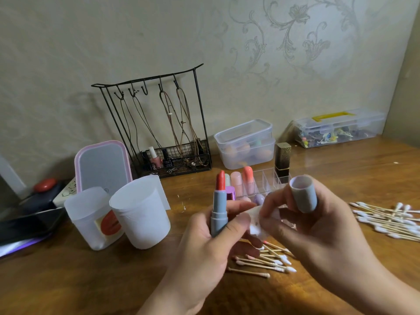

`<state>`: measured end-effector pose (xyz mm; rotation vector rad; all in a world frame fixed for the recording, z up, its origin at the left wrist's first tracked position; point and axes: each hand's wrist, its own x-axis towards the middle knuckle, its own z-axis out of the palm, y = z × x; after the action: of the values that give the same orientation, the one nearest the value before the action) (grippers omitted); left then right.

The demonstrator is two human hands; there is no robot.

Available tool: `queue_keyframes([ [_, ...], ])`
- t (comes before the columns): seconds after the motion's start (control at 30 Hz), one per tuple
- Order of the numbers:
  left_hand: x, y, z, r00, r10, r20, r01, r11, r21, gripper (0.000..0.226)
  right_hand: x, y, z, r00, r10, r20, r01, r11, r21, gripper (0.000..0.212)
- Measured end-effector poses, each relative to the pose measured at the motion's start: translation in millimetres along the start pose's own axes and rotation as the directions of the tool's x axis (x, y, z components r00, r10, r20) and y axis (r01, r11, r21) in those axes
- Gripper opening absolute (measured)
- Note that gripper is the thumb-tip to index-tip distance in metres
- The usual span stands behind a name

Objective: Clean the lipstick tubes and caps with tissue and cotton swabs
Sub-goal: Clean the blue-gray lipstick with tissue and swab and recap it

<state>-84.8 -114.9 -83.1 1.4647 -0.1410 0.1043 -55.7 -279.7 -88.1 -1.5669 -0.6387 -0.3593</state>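
While a wooden table is being looked down on from head height, a grey lipstick tube is being held upright in the left hand, its fingers and thumb curled around the lower barrel. An orange-red lipstick bullet is being shown extended above the tube's rim. The matching grey cap is being gripped in the right hand, open end up, with fingers wrapped around it. A crumpled white tissue is being pinched between the two hands, just beside the tube; which fingertips are pressing it cannot be told exactly because of blur.

Below the hands, a small pile of used cotton swabs is being left on the table, some tips tinted pink. Well apart, at the right edge, a larger heap of clean cotton swabs is being kept. Behind the hands, a clear organiser is being used to hold several pastel lipsticks and a dark lipstick with a gold cap. To the left, two white cups are being stood side by side in front of a pink-framed mirror. Against the wall, a black wire rack with hanging cords and nail polish bottles, stacked clear containers and a clear storage box are being kept.
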Motion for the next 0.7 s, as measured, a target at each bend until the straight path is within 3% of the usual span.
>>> queue_keyframes([
  [0.23,0.3,0.0,-1.4,0.998,0.044,-0.038,-0.043,0.998,0.043,0.024,0.4,-6.2,1.5,0.999,0.033,0.03,-0.036,0.992,0.117,0.031],
  [0.43,-3.2,2.6,2.5,0.989,0.12,0.086,-0.131,0.982,0.136,0.023,0.8,-7.3,3.9,0.999,0.043,-0.012,-0.04,0.974,0.224,0.033],
  [0.57,-2.5,3.5,4.4,0.991,0.118,0.065,-0.12,0.992,0.032,0.024,-3.1,-4.9,2.8,0.994,-0.102,-0.026,0.103,0.993,0.057,0.034],
  [0.7,-1.8,6.0,2.9,0.995,0.097,0.03,-0.095,0.993,-0.076,0.028,-2.1,-6.5,-1.0,0.997,-0.077,-0.005,0.076,0.991,-0.107,0.034],
])
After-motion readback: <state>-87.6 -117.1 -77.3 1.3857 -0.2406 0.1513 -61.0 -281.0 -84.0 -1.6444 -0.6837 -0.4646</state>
